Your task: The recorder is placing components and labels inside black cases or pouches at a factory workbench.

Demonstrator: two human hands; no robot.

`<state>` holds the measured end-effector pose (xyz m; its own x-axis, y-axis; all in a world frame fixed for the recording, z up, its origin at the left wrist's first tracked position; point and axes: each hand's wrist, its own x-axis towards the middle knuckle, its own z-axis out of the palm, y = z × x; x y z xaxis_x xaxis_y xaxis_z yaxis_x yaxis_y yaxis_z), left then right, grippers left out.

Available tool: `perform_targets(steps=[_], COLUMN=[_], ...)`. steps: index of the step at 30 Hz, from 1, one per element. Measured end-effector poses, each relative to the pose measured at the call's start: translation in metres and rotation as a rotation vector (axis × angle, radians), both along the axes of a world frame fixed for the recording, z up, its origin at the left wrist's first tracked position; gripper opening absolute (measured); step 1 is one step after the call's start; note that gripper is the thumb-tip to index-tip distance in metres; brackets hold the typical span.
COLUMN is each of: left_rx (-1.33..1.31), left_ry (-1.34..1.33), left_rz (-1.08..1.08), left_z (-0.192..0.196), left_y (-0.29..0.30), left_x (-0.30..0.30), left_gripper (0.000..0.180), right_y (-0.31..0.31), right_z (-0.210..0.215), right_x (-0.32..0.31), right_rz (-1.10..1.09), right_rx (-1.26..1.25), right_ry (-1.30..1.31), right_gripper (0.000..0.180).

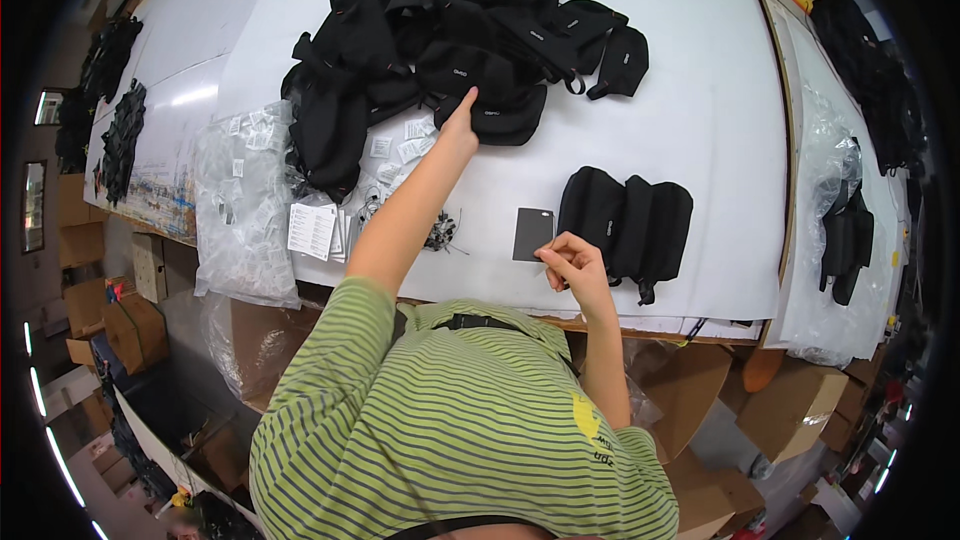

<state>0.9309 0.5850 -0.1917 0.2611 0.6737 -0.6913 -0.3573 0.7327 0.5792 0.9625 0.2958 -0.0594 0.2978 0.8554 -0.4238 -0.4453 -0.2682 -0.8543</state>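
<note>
My left hand (462, 123) reaches forward to the near edge of a large heap of black fabric pouches (350, 50). Its fingers close on a black pouch (510, 120) with a small pale logo; part of the grip is hidden behind the hand. Closer to me, my right hand (574, 262) is closed in a pinch. Its fingertips overlap the lower right corner of a dark rectangular card (533, 232). Whether they hold the card or something thin is too small to tell. Just right of this hand, several black pouches (640, 225) lie side by side in a row.
A clear plastic bag of small white packets (245, 200) hangs over the table's front edge at left. Printed white cards (312, 230), loose packets (415, 140) and dark cords (440, 232) lie beside it. Cardboard boxes (790, 410) stand below the white table (690, 90).
</note>
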Motion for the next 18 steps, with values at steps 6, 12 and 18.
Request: perform_targets(steps=[6, 12, 18], left_rx=[-0.086, 0.338, 0.533], left_ry=[0.615, 0.409, 0.653], left_rz=[0.279, -0.375, -0.830], left_z=[0.010, -0.003, 0.016], left_y=[0.009, -0.020, -0.077], left_x=[0.037, -0.043, -0.130], left_gripper=[0.055, 0.043, 0.061], right_y=[-0.010, -0.024, -0.022], right_z=[-0.008, -0.024, -0.019], right_x=[-0.009, -0.007, -0.010], right_rz=[-0.063, -0.063, 0.054], right_rx=[-0.029, -0.026, -0.102], right_ry=[-0.025, 0.000, -0.085], right_gripper=[0.011, 0.011, 0.013])
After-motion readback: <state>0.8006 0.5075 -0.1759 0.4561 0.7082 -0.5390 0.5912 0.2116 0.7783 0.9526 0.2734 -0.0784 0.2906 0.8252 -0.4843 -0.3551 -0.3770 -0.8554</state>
